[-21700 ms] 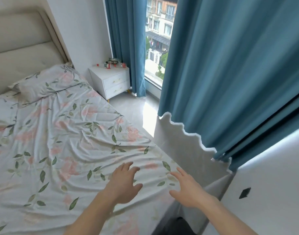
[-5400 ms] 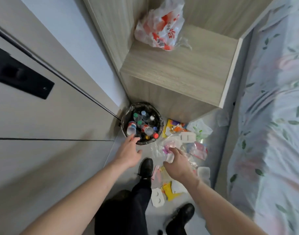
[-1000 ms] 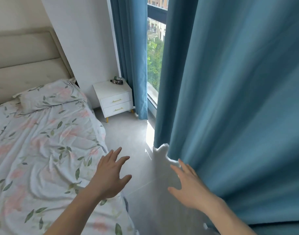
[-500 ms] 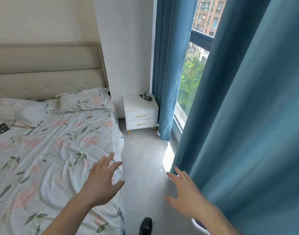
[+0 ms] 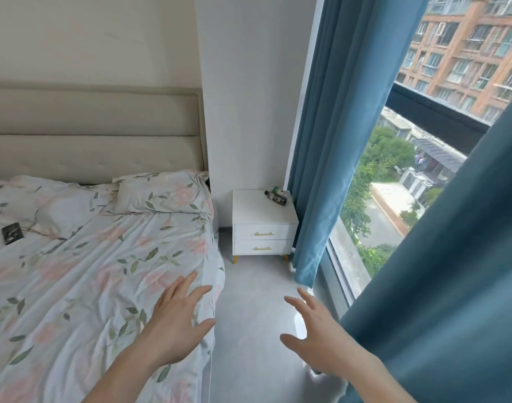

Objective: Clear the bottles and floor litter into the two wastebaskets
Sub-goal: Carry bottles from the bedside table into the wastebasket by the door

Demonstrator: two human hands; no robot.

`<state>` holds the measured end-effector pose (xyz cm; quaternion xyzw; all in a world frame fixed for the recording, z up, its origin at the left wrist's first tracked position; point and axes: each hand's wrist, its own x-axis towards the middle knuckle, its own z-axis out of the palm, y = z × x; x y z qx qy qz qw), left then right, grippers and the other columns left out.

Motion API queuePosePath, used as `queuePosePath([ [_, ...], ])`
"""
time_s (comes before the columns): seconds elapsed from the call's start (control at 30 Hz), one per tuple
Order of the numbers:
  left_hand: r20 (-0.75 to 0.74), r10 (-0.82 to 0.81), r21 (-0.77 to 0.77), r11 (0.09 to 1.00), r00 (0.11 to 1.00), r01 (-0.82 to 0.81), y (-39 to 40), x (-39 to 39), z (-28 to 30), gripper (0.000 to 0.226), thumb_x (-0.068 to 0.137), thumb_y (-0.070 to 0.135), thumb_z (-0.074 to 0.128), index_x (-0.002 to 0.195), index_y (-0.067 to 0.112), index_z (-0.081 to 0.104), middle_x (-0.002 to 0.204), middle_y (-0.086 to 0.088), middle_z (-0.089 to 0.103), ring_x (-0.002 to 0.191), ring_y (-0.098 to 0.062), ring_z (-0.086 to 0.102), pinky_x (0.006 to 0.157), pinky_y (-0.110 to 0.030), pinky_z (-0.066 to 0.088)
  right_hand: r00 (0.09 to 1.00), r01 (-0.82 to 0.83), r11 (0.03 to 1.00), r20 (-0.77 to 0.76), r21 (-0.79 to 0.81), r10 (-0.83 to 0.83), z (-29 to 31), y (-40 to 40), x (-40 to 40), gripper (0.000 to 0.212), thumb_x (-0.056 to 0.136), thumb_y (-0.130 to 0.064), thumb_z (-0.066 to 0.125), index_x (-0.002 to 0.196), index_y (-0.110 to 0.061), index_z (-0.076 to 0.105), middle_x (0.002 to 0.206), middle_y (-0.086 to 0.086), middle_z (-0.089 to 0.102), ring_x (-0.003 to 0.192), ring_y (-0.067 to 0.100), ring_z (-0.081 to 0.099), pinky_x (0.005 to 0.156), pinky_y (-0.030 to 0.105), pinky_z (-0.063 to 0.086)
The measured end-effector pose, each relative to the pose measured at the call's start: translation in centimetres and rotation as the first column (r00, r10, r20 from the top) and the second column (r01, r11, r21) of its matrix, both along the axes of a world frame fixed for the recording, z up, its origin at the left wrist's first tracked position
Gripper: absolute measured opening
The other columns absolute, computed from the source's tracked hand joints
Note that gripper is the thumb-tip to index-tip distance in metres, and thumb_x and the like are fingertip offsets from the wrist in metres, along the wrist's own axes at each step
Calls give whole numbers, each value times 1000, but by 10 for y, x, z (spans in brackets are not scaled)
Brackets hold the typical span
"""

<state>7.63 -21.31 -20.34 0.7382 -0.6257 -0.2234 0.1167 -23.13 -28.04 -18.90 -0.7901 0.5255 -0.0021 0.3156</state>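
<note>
Bottles lie on the nightstand by the curtain, well apart from me. My left grip and right grip hover spread, holding nothing, above bed and floor.

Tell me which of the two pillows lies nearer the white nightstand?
The right-hand pillow, against the bed's edge beside the nightstand; the other pillow lies further left.

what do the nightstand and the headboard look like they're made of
Nightstand: probably painted or laminated wood, with smooth matte white faces, thin brass-coloured drawer pulls and yellowish legs. Headboard: looks upholstered in beige fabric or faux leather, with soft padded horizontal panels and seams; which covering is unclear.
</note>
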Motion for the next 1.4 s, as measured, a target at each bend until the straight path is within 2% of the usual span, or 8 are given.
queuePosePath([
  [0.13, -7, -11, 8, 1000, 1000, 11, -72, -1, -2, 65, 95, 55, 56, 154, 46, 27, 168, 18, -8, 156, -13, -9, 126, -38, 8, 1000, -12, 1000, -26, 6, 12, -10, -79, -1, 75, 93, -54, 58, 157, -38, 21, 169, -11, 0, 155, 16, 10, 121, 32, 22],
  [0.3, 13, -2, 2, 1000, 1000, 2, -183, -2, -10, 65, 95, 56, 55, 153, 46, 27, 168, 18, -8, 156, -13, -7, 126, -36, 10, 999, -25, 999, -26, 24, 26, -33, -189, -3, 77, 93, -55, 58, 158, -37, 20, 169, -12, -4, 156, 17, 4, 123, 36, 22],
  [0.53, -14, 98, 62, 993, 995, -97, -333, -4, -11, 63, 95, 53, 57, 152, 45, 30, 168, 17, -5, 155, -14, -1, 126, -36, 13, 999, -38, 998, 2, 47, 38, -46, -360, -6, 79, 91, -54, 59, 158, -34, 23, 169, -9, 0, 156, 19, 9, 124, 35, 22],
  [0.9, 38, 212, 197, 957, 976, -215, -482, 42, -49, 67, 94, 56, 55, 154, 43, 29, 169, 15, -4, 156, -17, -1, 126, -38, 13, 993, -113, 988, -9, 104, 115, -64, -583, 53, 76, 90, -50, 62, 156, -36, 27, 170, -6, 5, 155, 23, 13, 123, 36, 23],
  [1.07, 51, 181, 230, 955, 982, -188, -590, 76, -81, 69, 94, 57, 53, 156, 41, 28, 170, 11, -1, 157, -18, -1, 126, -36, 12, 996, -74, 983, -42, 170, 82, -88, -683, 77, 76, 92, -47, 61, 158, -33, 25, 170, -5, 3, 156, 23, 9, 124, 35, 20],
  [1.2, 51, 39, 302, 952, 998, -52, -697, 92, -106, 68, 95, 52, 54, 156, 35, 30, 170, 5, 4, 157, -20, 4, 126, -35, 11, 996, 34, 975, -88, 219, -15, -112, -765, 90, 78, 91, -47, 63, 158, -32, 26, 169, -5, 5, 155, 22, 14, 123, 34, 23],
  [1.3, 41, -76, 388, 920, 996, 54, -777, 93, -130, 67, 94, 47, 56, 155, 30, 34, 169, 3, 9, 155, -20, 12, 124, -33, 17, 990, 114, 963, -109, 245, -90, -128, -822, 93, 76, 93, -41, 63, 158, -25, 28, 168, -3, 11, 153, 20, 19, 120, 31, 24],
  [1.4, 46, -141, 478, 873, 989, 103, -844, 83, -151, 66, 95, 42, 57, 155, 28, 34, 170, 0, 8, 154, -24, 16, 122, -39, 25, 982, 158, 945, -149, 287, -119, -145, -866, 92, 75, 93, -37, 62, 158, -21, 28, 166, -3, 15, 151, 19, 25, 116, 28, 27],
])
